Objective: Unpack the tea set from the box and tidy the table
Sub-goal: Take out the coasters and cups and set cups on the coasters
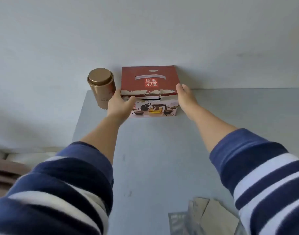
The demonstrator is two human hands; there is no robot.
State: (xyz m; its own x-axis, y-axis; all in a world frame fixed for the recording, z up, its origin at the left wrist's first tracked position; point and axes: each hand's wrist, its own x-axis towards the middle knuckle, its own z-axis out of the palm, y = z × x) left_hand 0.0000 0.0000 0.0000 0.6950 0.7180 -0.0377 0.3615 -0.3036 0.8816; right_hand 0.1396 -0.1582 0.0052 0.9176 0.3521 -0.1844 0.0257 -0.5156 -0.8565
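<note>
Closed box [149,82] on desk [162,150]; contents hidden. Left hand [119,106] and right hand [186,95], open, press its sides.

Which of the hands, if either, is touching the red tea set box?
Touching, both. The head view shows the left hand pressed against the red tea set box at its left front corner, and the right hand flat against its right side.
</note>
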